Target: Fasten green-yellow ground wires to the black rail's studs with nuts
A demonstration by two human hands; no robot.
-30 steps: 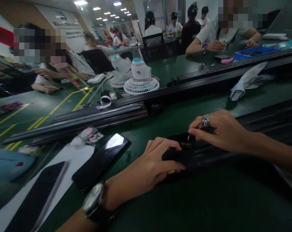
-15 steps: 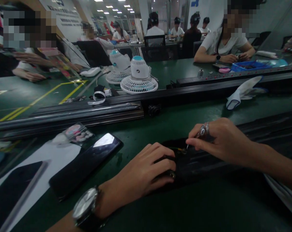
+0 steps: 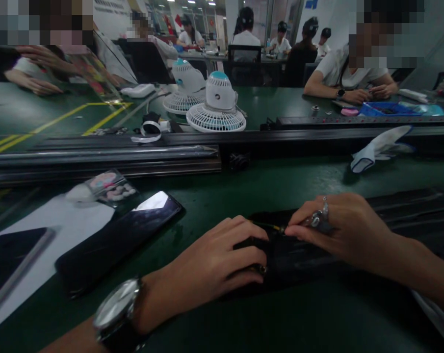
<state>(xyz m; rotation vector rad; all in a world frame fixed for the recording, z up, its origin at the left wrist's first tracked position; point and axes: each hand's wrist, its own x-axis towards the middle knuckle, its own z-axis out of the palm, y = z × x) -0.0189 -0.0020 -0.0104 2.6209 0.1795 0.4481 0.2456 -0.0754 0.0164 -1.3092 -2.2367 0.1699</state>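
A long black strip [image 3: 295, 262] with a glossy, ridged surface lies under both hands. My left hand [image 3: 222, 257], with a watch on the wrist, bends its fingers over the strip's left end. A small brass-coloured round part [image 3: 261, 269] shows at those fingertips; what they grip is mostly hidden. My right hand [image 3: 335, 225], wearing rings, is closed in a pinch against the strip. Its fingers cover whatever they hold. Between the hands, a thin yellow-green wire [image 3: 268, 225] runs to a small metal piece [image 3: 281, 230] touching my right fingertips.
Two phones, one black [image 3: 122, 245] and one at the far left [image 3: 13, 264], lie around white paper [image 3: 60, 255]. Dark metal rails [image 3: 133, 157] cross the table. Beyond them stand white fans [image 3: 218, 105]. A white glove [image 3: 379, 149] lies right. Co-workers sit opposite.
My right fingertips have come down onto the small metal piece; the thin metal tip that stuck out from them is now hidden. My left hand stays in place. The view has shifted slightly.
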